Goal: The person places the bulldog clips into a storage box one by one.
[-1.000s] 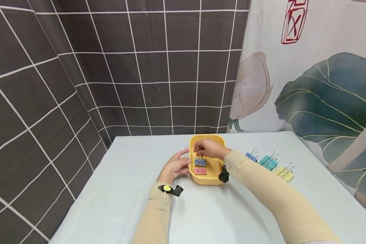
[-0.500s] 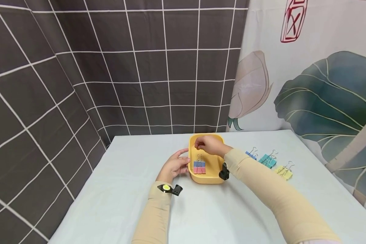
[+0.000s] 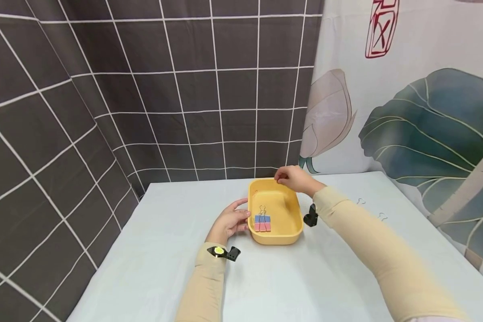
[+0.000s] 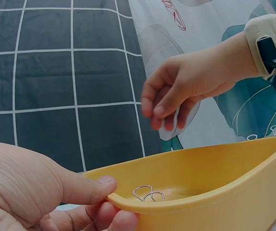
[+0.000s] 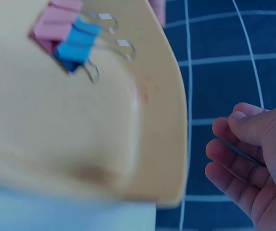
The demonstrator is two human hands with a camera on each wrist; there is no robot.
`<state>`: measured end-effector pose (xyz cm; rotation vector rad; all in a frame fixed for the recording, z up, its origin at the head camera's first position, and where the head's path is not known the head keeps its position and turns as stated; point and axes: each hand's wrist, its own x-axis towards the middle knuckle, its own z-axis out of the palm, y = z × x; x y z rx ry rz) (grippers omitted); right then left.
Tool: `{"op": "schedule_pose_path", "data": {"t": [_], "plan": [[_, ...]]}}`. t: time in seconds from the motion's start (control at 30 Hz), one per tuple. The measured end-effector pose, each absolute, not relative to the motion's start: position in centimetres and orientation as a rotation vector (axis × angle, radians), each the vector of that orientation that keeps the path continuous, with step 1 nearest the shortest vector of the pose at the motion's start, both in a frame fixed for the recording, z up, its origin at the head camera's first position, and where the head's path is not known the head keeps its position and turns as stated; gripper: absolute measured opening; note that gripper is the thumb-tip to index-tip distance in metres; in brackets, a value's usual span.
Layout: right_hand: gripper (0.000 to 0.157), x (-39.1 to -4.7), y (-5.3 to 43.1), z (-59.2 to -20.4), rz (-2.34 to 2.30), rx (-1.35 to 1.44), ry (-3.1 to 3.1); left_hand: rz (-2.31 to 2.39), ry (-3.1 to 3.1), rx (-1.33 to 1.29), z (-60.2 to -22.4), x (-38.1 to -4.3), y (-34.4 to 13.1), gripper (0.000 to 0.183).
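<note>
A yellow plastic box stands on the table. My left hand grips its left rim, the thumb on top and the fingers below the lip. Inside the box, a pink binder clip and a blue binder clip lie close together near the left wall, with wire handles standing out. My right hand is above the box's far right corner, fingers loosely bent, holding nothing. In the left wrist view only wire loops of the clips show over the rim.
Wire handles of more binder clips poke out behind my right sleeve; their bodies are hidden. A dark gridded cloth hangs behind the white table, beside a cloth with flower and leaf prints.
My right hand has let go of the blue clip beside the pink one, then risen out of the box toward the right. My left hand has kept its grip on the box.
</note>
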<state>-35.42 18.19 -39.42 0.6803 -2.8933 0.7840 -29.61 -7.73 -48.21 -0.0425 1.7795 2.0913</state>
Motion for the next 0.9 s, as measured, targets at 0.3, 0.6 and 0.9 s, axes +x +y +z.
{"op": "schedule_pose_path", "data": {"t": [0.3,0.6,0.9], "plan": [[0.008,-35.4,24.7,-38.7,0.783,0.546,-2.915,2.089,1.787,-0.038,-48.0,-29.9,-7.3,0.06],[0.011,-34.5,29.3,-39.2,0.729,0.373,-3.035,2.076,1.791,-0.042,-48.0,-29.9,-7.0,0.059],[0.02,-34.3,31.3,-40.9,0.699,0.21,-3.183,2.07,1.817,-0.063,-48.5,-29.7,-7.5,0.059]]}}
